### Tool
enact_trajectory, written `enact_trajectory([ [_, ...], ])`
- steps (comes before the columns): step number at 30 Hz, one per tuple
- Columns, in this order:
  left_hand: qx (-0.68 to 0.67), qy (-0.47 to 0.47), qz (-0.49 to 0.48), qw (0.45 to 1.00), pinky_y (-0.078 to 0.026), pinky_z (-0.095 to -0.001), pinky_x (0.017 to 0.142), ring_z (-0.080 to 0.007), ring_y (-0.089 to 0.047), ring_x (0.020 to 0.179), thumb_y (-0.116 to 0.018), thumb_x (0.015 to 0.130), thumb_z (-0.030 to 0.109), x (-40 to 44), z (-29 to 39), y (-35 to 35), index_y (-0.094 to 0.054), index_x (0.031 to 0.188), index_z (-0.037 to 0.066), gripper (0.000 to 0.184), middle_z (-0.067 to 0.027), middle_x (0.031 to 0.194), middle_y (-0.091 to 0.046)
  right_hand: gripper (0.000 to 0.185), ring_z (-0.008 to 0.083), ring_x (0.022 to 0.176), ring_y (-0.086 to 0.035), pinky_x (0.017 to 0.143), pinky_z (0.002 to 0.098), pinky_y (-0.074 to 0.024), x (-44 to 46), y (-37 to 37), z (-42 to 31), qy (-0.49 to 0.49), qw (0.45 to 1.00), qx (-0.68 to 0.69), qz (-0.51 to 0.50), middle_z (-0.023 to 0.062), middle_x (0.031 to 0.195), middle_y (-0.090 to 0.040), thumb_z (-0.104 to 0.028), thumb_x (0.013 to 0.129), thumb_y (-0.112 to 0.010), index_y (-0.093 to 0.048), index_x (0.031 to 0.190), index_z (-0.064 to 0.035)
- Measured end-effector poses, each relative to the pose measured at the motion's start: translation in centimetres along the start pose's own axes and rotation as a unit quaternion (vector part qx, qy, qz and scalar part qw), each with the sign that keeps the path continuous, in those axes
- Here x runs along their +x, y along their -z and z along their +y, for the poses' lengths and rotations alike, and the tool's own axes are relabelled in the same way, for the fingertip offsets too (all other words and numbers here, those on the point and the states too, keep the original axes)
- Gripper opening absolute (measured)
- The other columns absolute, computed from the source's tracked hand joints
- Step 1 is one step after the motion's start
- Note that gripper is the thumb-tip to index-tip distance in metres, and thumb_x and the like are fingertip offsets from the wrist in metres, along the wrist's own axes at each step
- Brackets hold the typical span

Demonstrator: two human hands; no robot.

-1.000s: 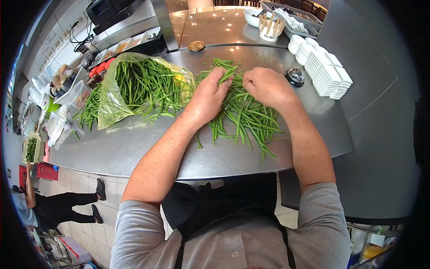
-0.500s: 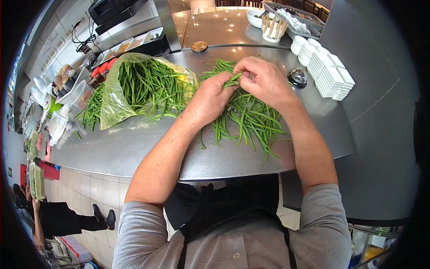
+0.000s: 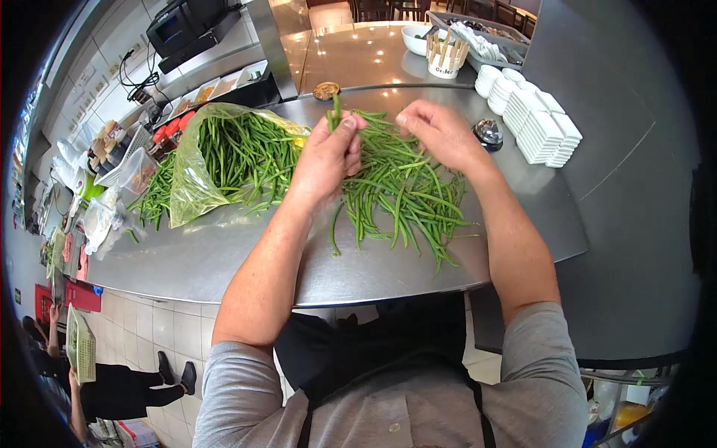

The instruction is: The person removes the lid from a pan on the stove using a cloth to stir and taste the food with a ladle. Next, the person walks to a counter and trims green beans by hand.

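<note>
My left hand (image 3: 326, 158) is closed around a few green beans (image 3: 335, 106), whose ends stick up past the thumb. To its right, apart from it, my right hand (image 3: 442, 136) is curled with thumb and fingertips together above the far side of a loose pile of green beans (image 3: 403, 198). Whatever those fingertips may hold is too small to see. The pile lies spread on the steel counter (image 3: 261, 257). On the left, a yellowish clear plastic bag (image 3: 196, 190) lies on its side with its mouth open, full of more green beans that spill out at the left.
Stacked white dishes (image 3: 538, 123) and a metal call bell (image 3: 488, 134) stand at the right. A small round dish (image 3: 326, 91) is at the back. Plastic containers (image 3: 136, 170) crowd the left end. A person holding a pale basket (image 3: 81, 345) stands on the tiled floor.
My hands have moved apart: the left went left with green beans in it, the right stayed over the pile's far right. The person at left has shifted with the basket.
</note>
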State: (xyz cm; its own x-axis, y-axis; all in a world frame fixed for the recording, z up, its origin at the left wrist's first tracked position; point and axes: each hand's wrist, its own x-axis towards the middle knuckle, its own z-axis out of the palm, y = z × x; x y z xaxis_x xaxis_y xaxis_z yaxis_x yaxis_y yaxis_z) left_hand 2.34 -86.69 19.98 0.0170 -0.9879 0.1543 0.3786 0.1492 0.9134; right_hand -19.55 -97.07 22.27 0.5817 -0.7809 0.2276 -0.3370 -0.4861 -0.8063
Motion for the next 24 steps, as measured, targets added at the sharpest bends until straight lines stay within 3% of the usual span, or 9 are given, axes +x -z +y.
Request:
enact_trajectory([
  [1, -0.027, 0.002, 0.015, 1.0, -0.033, -0.0255, 0.054, -0.0084, -0.039, 0.06, -0.051, 0.116, 0.027, 0.2, 0.1, 0.2, -0.058, 0.115, 0.01, 0.019, 0.0025, 0.078, -0.049, 0.028, 0.0087, 0.074, -0.062, 0.069, 0.0261, -0.053, -0.6, 0.1, -0.8, -0.014, 0.998, 0.047, -0.044, 0.0028, 0.108, -0.075, -0.024, 0.107, -0.064, -0.069, 0.125, -0.0029],
  [4, -0.086, 0.013, 0.024, 0.996, -0.034, -0.0258, 0.055, -0.0091, -0.04, 0.06, -0.051, 0.116, 0.027, 0.5, 0.2, 0.7, -0.058, 0.115, 0.009, 0.019, 0.0016, 0.079, -0.05, 0.035, 0.0084, 0.077, -0.062, 0.071, 0.0249, -0.0521, -0.2, -1.0, 0.0, -0.017, 0.988, 0.077, -0.134, 0.0078, 0.114, -0.075, -0.023, 0.107, -0.064, -0.066, 0.134, -0.0005],
  [11, -0.11, 0.013, 0.028, 0.993, -0.04, -0.0275, 0.058, -0.0098, -0.043, 0.062, -0.051, 0.116, 0.027, 0.5, 0.1, 0.4, -0.057, 0.116, 0.008, 0.019, 0.0002, 0.081, -0.051, 0.017, 0.0082, 0.079, -0.06, 0.07, 0.0258, -0.0501, -0.2, -2.6, 0.1, -0.005, 0.983, 0.142, -0.113, 0.0033, 0.099, -0.071, -0.013, 0.103, -0.062, -0.066, 0.114, -0.0004],
  [14, -0.111, 0.02, 0.021, 0.993, -0.04, -0.0276, 0.059, -0.0101, -0.043, 0.063, -0.051, 0.116, 0.027, 0.3, 0.1, 0.1, -0.057, 0.115, 0.008, 0.02, 0.0001, 0.082, -0.052, 0.01, 0.0106, 0.076, -0.06, 0.068, 0.0292, -0.0499, -0.2, -3.0, 0.3, 0.029, 0.994, 0.091, -0.05, 0.004, 0.09, -0.07, -0.009, 0.098, -0.063, -0.066, 0.103, -0.001],
  [17, -0.118, 0.035, 0.016, 0.992, -0.041, -0.0276, 0.06, -0.0104, -0.045, 0.063, -0.052, 0.115, 0.028, 0.2, -0.2, -0.1, -0.058, 0.114, 0.008, 0.021, 0.0001, 0.082, -0.053, 0.01, 0.0154, 0.074, -0.061, 0.069, 0.0337, -0.0503, -0.7, -2.1, -0.2, 0.161, 0.979, -0.09, -0.088, 0.0071, 0.081, -0.067, -0.011, 0.094, -0.065, -0.066, 0.094, -0.0015],
  [20, -0.103, 0.032, 0.044, 0.993, -0.046, -0.029, 0.062, -0.0117, -0.051, 0.066, -0.052, 0.116, 0.028, 0.2, -0.4, 0.3, -0.058, 0.112, 0.008, 0.021, -0.0004, 0.083, -0.055, 0.014, 0.0235, 0.075, -0.065, 0.071, 0.0388, -0.052, -1.3, -1.3, -1.1, 0.086, 0.96, -0.21, -0.161, 0.0111, 0.078, -0.066, -0.017, 0.091, -0.07, -0.068, 0.091, -0.0024],
  [24, -0.086, 0.007, 0.115, 0.99, -0.06, -0.0357, 0.077, -0.0158, -0.062, 0.077, -0.051, 0.116, 0.03, 1.2, 0.2, 0.9, -0.057, 0.111, 0.009, 0.022, -0.0017, 0.084, -0.057, 0.015, 0.0322, 0.084, -0.07, 0.077, 0.0447, -0.0558, -0.5, -2.0, 1.2, 0.084, 0.958, -0.274, -0.025, 0.0121, 0.087, -0.071, -0.021, 0.088, -0.072, -0.071, 0.091, -0.0059],
])
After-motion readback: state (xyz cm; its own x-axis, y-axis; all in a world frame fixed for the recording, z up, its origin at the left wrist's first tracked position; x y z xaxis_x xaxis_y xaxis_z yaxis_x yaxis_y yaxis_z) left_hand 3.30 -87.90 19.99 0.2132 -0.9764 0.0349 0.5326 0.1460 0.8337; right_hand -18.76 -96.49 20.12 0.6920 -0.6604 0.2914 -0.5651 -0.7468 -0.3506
